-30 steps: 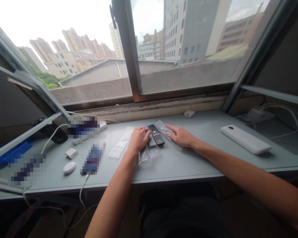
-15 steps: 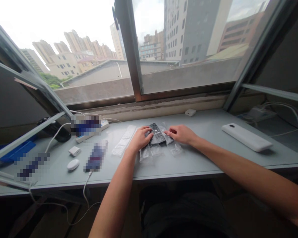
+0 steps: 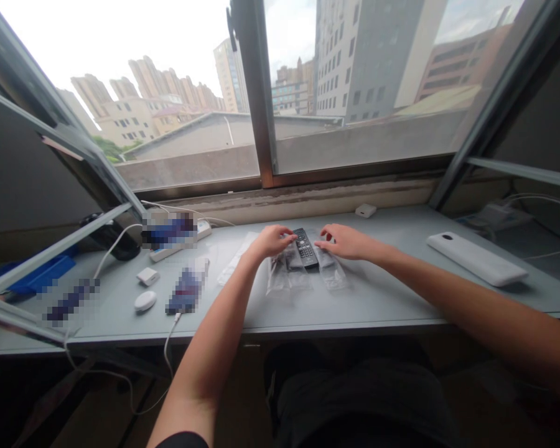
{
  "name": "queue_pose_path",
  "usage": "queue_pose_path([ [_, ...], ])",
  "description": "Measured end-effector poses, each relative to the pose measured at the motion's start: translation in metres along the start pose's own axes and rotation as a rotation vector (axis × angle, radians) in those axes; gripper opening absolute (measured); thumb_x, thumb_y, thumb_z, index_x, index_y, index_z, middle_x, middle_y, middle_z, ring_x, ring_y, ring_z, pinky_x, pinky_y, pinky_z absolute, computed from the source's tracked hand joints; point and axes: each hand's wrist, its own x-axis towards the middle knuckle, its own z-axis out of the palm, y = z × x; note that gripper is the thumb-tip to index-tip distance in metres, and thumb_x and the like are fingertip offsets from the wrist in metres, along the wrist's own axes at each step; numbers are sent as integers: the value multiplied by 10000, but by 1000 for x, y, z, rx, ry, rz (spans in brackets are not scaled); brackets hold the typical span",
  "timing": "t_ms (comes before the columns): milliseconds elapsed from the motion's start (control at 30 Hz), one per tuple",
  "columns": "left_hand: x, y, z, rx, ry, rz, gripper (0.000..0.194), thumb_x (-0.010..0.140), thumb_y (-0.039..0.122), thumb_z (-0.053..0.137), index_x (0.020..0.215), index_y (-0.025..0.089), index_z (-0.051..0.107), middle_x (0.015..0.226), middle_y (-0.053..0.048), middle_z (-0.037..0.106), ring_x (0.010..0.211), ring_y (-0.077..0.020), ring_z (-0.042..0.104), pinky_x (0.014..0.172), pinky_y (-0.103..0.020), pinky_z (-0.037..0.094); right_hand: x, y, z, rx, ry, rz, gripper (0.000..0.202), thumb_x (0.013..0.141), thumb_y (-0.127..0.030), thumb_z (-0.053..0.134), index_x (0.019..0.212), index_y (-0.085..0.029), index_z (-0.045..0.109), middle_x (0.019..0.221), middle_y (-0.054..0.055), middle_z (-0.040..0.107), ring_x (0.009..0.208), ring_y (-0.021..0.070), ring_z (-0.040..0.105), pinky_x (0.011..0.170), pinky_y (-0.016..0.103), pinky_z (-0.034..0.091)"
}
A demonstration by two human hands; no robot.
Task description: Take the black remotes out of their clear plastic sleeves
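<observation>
Compare with half a second ago: your left grip [image 3: 270, 242] and right grip [image 3: 349, 241] are now a little further toward the window [image 3: 401, 81], and the finger-thumb gap on your right is wider. The whole view has shifted slightly, and a dark sleeve [image 3: 182, 440] shows at the lower edge.

Note the surroundings on the grey surface [image 3: 378, 305]. To your left are a white boxy adapter [image 3: 148, 276], a white rounded puck [image 3: 145, 302] and a blurred-out flat device [image 3: 185, 291] with a white cable [image 3: 168, 342]. Behind these is a white power strip [image 3: 181, 244], partly covered by another blurred item. A small white square box [image 3: 365, 211] sits at the back; a long white rounded case [image 3: 476, 258] lies well apart to your right. Your left forearm partly covers a pale flat plastic sheet [image 3: 236, 255].

Locate the slim black remote control [image 3: 305, 250] between both grips, flanked by crinkled clear plastic bags [image 3: 280, 280]. Left grip: fingers bent, thumb at the remote's upper left edge; contact or hold cannot be told. Right grip: thumb and forefinger parted, holding nothing visible, just above or on the right-hand bag; contact cannot be told
</observation>
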Motion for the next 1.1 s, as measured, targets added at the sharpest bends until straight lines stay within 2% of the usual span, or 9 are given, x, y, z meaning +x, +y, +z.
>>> queue_pose_path([
  [133, -1, -20, -4, 35, 307, -49, 255, 1046, 290, 605, 1164, 233, 824, 1223, -108, 794, 1164, -275, 730, 1125, -399, 541, 11, -10, -2, 9, -7, -309, 661, 1011, -696, 624, 1448, -208, 716, 1505, 187, 642, 1402, 402, 605, 1231, 514, 455],
  [200, -10, -31, -5, 127, 365, -126, 317, 1051, 220, 531, 1199, 241, 810, 1275, -128, 769, 1227, -303, 691, 1150, -443, 517, 16, -14, 3, 62, -25, -456, 669, 1021, -706, 621, 1487, -233, 702, 1581, 159, 609, 1490, 382, 542, 1288, 531, 405],
  [333, -30, -48, -1, 293, 335, -295, 375, 1023, 191, 509, 1288, 235, 771, 1360, -169, 713, 1282, -359, 622, 1123, -509, 509, 18, -11, 19, 133, 15, -523, 641, 1032, -663, 640, 1501, -231, 703, 1587, 164, 621, 1497, 380, 547, 1283, 571, 410],
  [467, -36, -54, 5, 375, 249, -468, 298, 1004, 345, 604, 1210, 218, 776, 1398, -217, 654, 1310, -420, 583, 1109, -595, 495, 8, -2, 22, 125, -13, -539, 617, 1066, -651, 596, 1478, -211, 730, 1585, 166, 632, 1522, 366, 532, 1311, 545, 378],
  [600, -34, -57, 4, 403, 232, -513, 303, 998, 415, 616, 1154, 212, 778, 1405, -236, 632, 1334, -447, 572, 1091, -621, 503, -1, 0, 18, 143, -37, -548, 628, 1030, -651, 663, 1471, -211, 740, 1596, 167, 625, 1532, 367, 525, 1315, 541, 377],
  [733, -35, -61, -1, 362, 259, -528, 291, 991, 299, 593, 1218, 196, 744, 1365, -236, 678, 1318, -421, 604, 1075, -573, 528, -3, -6, 18, 178, -33, -519, 608, 998, -644, 713, 1442, -231, 763, 1583, 157, 637, 1507, 375, 547, 1298, 535, 408],
  [967, -23, -58, -9, -38, 481, -476, 124, 975, 174, 607, 1046, 192, 707, 1154, -164, 769, 1152, -292, 703, 1107, -428, 506, -3, -13, 22, 210, 51, -519, 571, 1060, -624, 616, 1445, -222, 743, 1502, 164, 687, 1439, 367, 603, 1257, 536, 450],
  [1033, -17, -51, -12, -321, 547, -427, 56, 973, 209, 644, 996, 199, 694, 1033, -106, 765, 998, -239, 710, 1007, -377, 546, -5, -16, 22, 223, 117, -501, 605, 1046, -591, 647, 1533, -232, 672, 1512, 164, 679, 1429, 374, 611, 1248, 545, 459],
  [1100, -12, -41, -13, -664, 558, -399, 34, 954, 228, 684, 967, 198, 676, 876, -41, 706, 777, -168, 655, 804, -296, 557, -8, -20, 22, 233, 170, -490, 643, 1041, -552, 660, 1607, -253, 594, 1512, 153, 677, 1422, 372, 616, 1247, 548, 462],
])
